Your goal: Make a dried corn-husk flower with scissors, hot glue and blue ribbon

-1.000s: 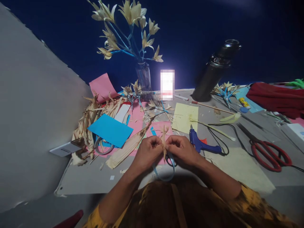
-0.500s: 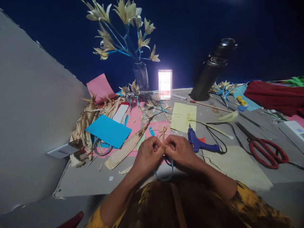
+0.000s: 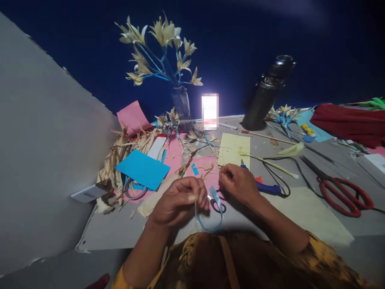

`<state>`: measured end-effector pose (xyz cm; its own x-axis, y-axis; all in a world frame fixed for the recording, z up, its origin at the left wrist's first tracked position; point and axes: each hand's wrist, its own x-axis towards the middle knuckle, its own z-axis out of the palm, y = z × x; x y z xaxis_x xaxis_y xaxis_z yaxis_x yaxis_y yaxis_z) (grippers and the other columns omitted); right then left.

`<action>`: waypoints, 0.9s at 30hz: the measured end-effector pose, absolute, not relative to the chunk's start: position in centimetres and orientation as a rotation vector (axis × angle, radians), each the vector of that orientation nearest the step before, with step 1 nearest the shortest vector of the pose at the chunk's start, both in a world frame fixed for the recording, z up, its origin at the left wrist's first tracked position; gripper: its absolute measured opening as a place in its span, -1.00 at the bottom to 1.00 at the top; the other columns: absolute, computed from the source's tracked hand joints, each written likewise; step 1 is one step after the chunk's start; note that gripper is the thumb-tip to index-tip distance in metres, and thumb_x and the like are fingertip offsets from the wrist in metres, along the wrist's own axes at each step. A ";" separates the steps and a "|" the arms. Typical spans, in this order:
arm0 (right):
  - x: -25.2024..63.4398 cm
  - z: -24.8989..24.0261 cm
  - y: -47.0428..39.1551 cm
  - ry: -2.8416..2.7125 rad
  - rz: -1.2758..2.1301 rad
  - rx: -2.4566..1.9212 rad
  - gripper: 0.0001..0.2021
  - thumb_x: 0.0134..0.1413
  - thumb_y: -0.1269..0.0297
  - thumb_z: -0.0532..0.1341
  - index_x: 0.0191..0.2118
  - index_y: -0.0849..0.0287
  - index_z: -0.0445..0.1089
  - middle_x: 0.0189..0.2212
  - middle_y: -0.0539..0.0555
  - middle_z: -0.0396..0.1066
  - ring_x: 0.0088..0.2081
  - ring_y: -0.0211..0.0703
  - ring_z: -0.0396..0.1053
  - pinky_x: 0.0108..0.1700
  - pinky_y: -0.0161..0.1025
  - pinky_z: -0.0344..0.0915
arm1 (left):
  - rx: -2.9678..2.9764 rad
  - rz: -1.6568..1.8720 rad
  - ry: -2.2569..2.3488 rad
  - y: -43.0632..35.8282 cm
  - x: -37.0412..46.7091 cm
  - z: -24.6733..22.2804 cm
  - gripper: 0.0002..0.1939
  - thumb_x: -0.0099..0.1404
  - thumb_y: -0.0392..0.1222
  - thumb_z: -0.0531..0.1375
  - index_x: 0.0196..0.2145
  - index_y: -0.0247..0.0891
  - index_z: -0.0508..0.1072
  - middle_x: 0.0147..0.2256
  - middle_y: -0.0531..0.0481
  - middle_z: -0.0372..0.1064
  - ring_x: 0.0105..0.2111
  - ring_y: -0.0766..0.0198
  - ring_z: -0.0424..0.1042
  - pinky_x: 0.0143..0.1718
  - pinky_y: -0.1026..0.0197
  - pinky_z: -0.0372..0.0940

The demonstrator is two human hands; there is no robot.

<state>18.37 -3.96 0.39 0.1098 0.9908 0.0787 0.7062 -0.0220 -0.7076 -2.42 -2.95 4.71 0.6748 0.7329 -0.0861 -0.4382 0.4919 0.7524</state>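
Note:
My left hand [image 3: 180,202] is closed in a pinch on a narrow light blue strip [image 3: 221,214]. The strip hangs below the fingers and curls up to the right, its free end near the small black-handled scissors [image 3: 218,206]. To the right, my right hand [image 3: 239,182] is apart from the left one, with its fingers curled together over the pink paper [image 3: 203,164]. What lies in its fingertips, if anything, is too small to tell. A blue glue gun [image 3: 269,188] lies partly hidden behind this hand.
Dried husks [image 3: 111,160], a blue sheet [image 3: 142,168] and a tape roll [image 3: 135,196] lie left. Behind stand a bottle of husk flowers [image 3: 181,104], a bright blurred screen [image 3: 209,110] and a dark flask [image 3: 261,100]. Large red-handled scissors [image 3: 345,196] lie right.
My hands, together before at an upright piece of husk, have separated. The left moved slightly down and left with the strip; the right moved right, partly covering the glue gun. The view shifted slightly.

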 end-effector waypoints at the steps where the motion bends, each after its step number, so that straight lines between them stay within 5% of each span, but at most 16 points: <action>1: 18.6 0.5 -3.8 -1.596 0.671 -1.776 -0.86 0.05 0.31 0.16 -0.45 0.15 0.44 -0.55 0.03 0.47 -0.49 -0.17 0.35 -0.38 -0.27 0.13 | 0.739 0.762 0.395 -3.0 -2.7 5.0 -0.80 0.10 -0.21 0.37 -0.51 -0.30 0.42 -0.51 0.03 0.29 -0.49 0.28 0.35 -0.37 0.14 0.34; 8: 18.1 2.1 -3.4 -1.093 1.359 -1.356 -0.93 -0.16 0.33 0.30 -0.46 0.15 0.40 -0.52 0.04 0.52 -0.51 -0.18 0.42 -0.46 -0.29 0.28 | 0.760 0.807 0.714 -3.6 -3.9 5.1 -0.80 0.20 -0.21 0.33 -0.40 -0.27 0.34 -0.51 -0.03 0.48 -0.56 0.27 0.43 -0.46 0.22 0.34; 12: 17.0 2.6 -4.0 -0.841 1.636 -1.162 -0.77 -0.13 0.32 0.34 -0.24 0.16 0.47 -0.51 0.00 0.51 -0.65 -0.29 0.26 -0.63 -0.34 0.15 | 0.710 0.872 0.825 -3.7 -4.1 4.0 -0.77 0.16 -0.22 0.34 -0.40 -0.27 0.32 -0.55 0.04 0.45 -0.60 0.35 0.38 -0.49 0.29 0.28; 17: 15.7 2.3 -2.9 -0.980 1.634 -1.213 -0.79 -0.07 0.29 0.32 -0.25 0.20 0.52 -0.53 -0.01 0.47 -0.68 -0.36 0.15 -0.65 -0.35 0.06 | 0.719 0.932 0.854 -3.8 -4.5 3.8 -0.78 0.15 -0.26 0.34 -0.39 -0.26 0.32 -0.59 0.10 0.38 -0.61 0.38 0.32 -0.49 0.31 0.22; 22: 14.6 2.6 -1.1 -1.295 1.187 -1.354 -0.57 -0.10 0.28 0.38 -0.03 0.20 0.54 -0.23 0.11 0.55 -0.44 -0.24 0.40 -0.37 -0.28 0.32 | 0.674 0.869 0.758 -4.4 -4.0 4.3 -0.76 0.14 -0.27 0.35 -0.41 -0.26 0.31 -0.60 0.10 0.34 -0.61 0.39 0.28 -0.49 0.30 0.22; 27: 14.6 2.4 -2.0 -1.107 1.750 -1.030 -0.49 -0.04 -0.08 0.40 -0.06 0.21 0.57 -0.37 0.05 0.49 -0.54 -0.32 0.30 -0.52 -0.36 0.19 | 0.577 0.750 0.639 -5.0 -3.4 3.6 -0.80 0.17 -0.28 0.33 -0.42 -0.29 0.33 -0.59 0.09 0.30 -0.61 0.41 0.24 -0.49 0.30 0.23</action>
